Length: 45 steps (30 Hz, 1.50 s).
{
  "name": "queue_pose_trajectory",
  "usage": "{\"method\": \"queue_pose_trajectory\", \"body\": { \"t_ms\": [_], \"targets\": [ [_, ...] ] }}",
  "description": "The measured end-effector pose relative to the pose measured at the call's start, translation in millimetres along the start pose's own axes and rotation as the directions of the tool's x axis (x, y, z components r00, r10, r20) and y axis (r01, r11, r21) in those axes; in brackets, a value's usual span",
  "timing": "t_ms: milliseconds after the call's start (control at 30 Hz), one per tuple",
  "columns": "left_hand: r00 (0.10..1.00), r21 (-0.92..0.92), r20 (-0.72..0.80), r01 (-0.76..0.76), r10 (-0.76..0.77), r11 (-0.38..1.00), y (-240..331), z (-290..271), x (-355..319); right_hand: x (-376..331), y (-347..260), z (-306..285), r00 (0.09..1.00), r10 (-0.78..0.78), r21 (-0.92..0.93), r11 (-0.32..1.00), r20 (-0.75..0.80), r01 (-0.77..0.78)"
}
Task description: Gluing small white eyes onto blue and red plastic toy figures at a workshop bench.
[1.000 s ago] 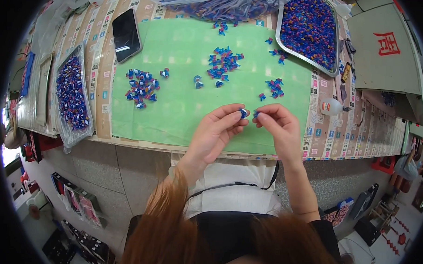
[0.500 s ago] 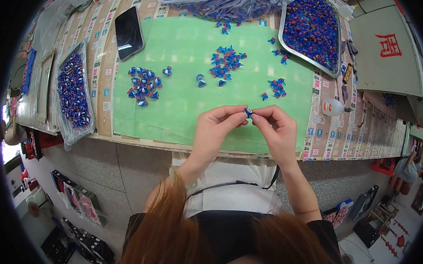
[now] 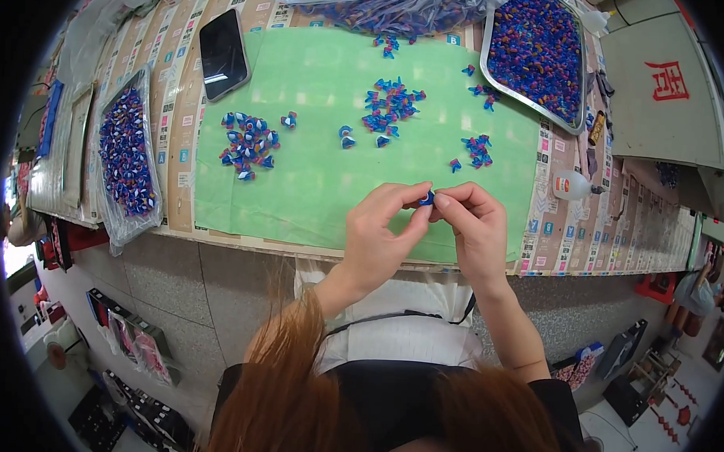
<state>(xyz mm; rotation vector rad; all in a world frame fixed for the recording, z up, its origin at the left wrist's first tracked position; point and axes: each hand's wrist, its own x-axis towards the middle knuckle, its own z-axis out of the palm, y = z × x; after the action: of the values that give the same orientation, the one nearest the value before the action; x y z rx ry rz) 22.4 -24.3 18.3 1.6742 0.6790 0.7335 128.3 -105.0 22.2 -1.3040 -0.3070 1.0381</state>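
A small blue plastic piece point(image 3: 427, 198) is pinched between the fingertips of both hands, just above the green sheet point(image 3: 299, 200). My left hand point(image 3: 384, 228) grips it from the left, and my right hand point(image 3: 480, 228) from the right; fingers hide much of its shape. Beyond the hands lie a few blue-and-white pieces point(image 3: 347, 138) and a loose heap of blue pieces with pink tips point(image 3: 392, 103). A smaller group of blue pieces point(image 3: 478, 153) is near my right hand. Farther left sits a pile of blue, white and pink pieces point(image 3: 250, 145).
A metal tray point(image 3: 533, 111) full of tiny coloured parts stands at the back right, beside a large plastic bag point(image 3: 385, 12) of blue pieces. A phone point(image 3: 224, 55) lies back left, near a plastic-wrapped tray point(image 3: 155, 179). A glue bottle point(image 3: 571, 185) rests at right.
My left hand has shifted slightly right and turned, its thumb now lower and farther from the forefinger. Both hands still pinch the small blue piece.
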Motion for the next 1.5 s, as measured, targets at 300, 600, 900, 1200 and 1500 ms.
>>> {"method": "queue_pose_trajectory", "body": {
  "t_ms": [300,600,900,1200,1500],
  "targets": [
    [0.976,-0.254,0.091,0.214,-0.197,0.943,0.6,-6.2,1.7,-7.1,0.6,10.3,0.964,-0.265,-0.176,0.95,-0.021,0.257],
    [0.973,-0.25,0.131,0.22,-0.192,0.943,2.9,-9.5,-0.3,-9.3,-0.2,3.5,0.921,-0.381,-0.351,0.853,0.086,0.386],
    [0.951,-0.398,0.184,0.302,-0.247,0.866,10.0,-11.9,6.5,-12.0,-7.4,3.8,1.0,-0.015,0.145,0.989,0.011,0.013],
    [0.858,-0.628,0.341,0.512,-0.384,0.586,5.9,-12.5,4.1,-18.3,-11.7,2.5,0.952,-0.293,-0.341,0.889,0.087,0.304],
    [0.836,-0.645,0.348,0.542,-0.424,0.538,2.3,-9.1,2.8,-14.9,-15.0,-4.4,0.889,-0.431,-0.534,0.72,0.156,0.443]
  ]
}}
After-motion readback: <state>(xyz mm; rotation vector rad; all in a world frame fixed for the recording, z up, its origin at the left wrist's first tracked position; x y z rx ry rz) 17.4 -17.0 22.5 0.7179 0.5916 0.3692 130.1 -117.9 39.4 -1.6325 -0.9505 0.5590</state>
